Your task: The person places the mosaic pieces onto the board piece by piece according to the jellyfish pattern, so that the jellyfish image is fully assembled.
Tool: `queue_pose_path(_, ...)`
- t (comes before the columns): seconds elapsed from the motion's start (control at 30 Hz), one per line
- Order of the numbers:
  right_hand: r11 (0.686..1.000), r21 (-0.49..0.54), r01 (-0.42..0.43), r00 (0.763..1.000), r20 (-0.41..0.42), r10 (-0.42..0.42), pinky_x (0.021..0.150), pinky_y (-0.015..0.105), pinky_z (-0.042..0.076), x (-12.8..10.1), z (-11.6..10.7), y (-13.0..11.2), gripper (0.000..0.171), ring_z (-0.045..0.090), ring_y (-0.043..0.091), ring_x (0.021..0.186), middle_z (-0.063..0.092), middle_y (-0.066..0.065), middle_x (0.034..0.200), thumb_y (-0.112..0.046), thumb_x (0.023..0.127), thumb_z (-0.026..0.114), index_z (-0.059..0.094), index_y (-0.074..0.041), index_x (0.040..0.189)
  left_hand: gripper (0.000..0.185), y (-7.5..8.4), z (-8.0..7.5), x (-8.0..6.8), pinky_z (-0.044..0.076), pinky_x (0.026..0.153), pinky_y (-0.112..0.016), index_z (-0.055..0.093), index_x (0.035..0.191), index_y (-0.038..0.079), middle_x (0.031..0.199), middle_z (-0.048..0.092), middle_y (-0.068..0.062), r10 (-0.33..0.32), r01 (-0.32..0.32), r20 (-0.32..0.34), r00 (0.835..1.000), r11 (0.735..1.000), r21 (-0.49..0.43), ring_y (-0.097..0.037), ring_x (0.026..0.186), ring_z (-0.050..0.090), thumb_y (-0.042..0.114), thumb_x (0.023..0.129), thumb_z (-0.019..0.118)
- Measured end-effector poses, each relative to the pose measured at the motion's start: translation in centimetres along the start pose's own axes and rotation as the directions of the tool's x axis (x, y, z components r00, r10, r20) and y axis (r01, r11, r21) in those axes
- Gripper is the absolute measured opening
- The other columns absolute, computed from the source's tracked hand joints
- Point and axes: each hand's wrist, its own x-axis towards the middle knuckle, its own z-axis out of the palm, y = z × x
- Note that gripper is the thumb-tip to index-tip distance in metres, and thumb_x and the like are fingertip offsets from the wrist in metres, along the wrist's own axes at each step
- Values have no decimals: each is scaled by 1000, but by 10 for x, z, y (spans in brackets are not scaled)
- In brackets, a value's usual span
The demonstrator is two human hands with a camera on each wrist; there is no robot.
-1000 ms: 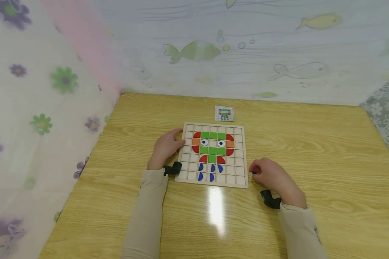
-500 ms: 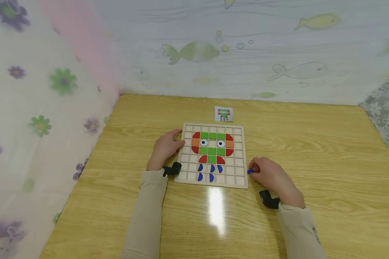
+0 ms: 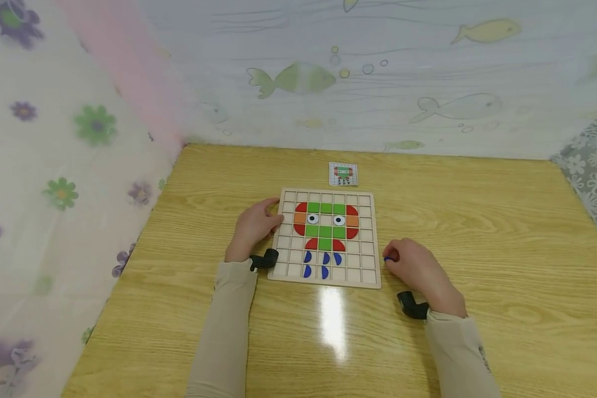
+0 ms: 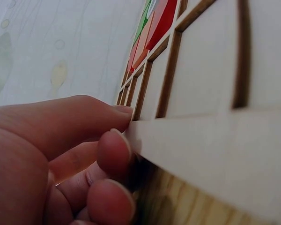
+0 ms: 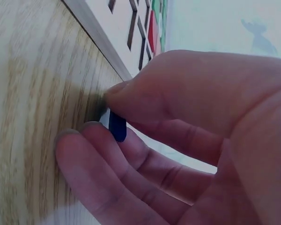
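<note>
Right now, a big wooden table [image 3: 477, 232] fills the view, with soft curtains hanging behind it and at both sides. The far curtain [image 3: 378, 83] has fish drawn on it, and the left curtain [image 3: 55, 166] has flowers.

Near the middle of the table lies a flat wooden board [image 3: 366, 243] cut into little square boxes. Coloured pieces sit in many boxes and make a face: green squares [image 3: 326, 209], red corners, orange sides and two round eyes. Below the face sit five small blue pieces [image 3: 323, 258].

Just past the far edge of the board lies a small picture card [image 3: 343, 174] that shows the same face.

The left hand [image 3: 254, 228] rests on the table at the left side of the board. Its fingers are curled, and the fingertips [image 4: 116, 149] press against the board's left edge.

The right hand [image 3: 418, 271] lies on the table just to the right of the board, near its near corner. Its thumb and fingers are curled in and pinch one little blue piece [image 5: 117, 126]. That piece is off the board, held low over the table. A small black camera is strapped at each wrist.
</note>
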Motion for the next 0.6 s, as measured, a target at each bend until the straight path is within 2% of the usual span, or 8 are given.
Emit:
queue_pose_path(0.17, 1000, 20, 1, 1000, -4, -1, 72, 39, 41, 0, 0, 0, 14, 51, 21, 78, 58, 6, 88, -15, 82, 58, 63, -7, 92, 54, -1, 0, 0, 40, 49, -31, 39, 135, 22, 63, 61, 3, 5, -5, -4, 1000, 1000, 4, -16, 46, 52, 31, 85, 56)
queue_pose_path(0.3, 996, 85, 6, 1000, -8, -5, 73, 37, 42, 1, 2, -5, 13, 50, 20, 79, 57, 5, 89, -16, 83, 59, 63, -8, 93, 54, -1, 1, 0, 40, 49, -31, 39, 135, 22, 63, 61, 2, 8, -8, -7, 1000, 1000, 6, -17, 45, 52, 32, 85, 56)
queue_pose_path(0.4, 990, 138, 26, 1000, -15, -24, 71, 34, 42, 2, 6, -16, 14, 49, 19, 77, 56, 4, 89, -16, 83, 60, 63, -8, 94, 54, -2, 1, 1, 41, 48, -31, 39, 135, 22, 62, 60, 2, 9, -9, -10, 1000, 1000, 1, -17, 45, 51, 32, 85, 56)
queue_pose_path(0.6, 982, 174, 75, 997, -26, -71, 66, 29, 42, 6, 21, -42, 12, 49, 15, 74, 55, -1, 85, -18, 82, 63, 65, -11, 91, 54, -2, 1, 1, 40, 48, -30, 39, 135, 22, 62, 60, 2, 18, -18, -13, 1000, 1000, -2, -16, 46, 52, 32, 85, 56)
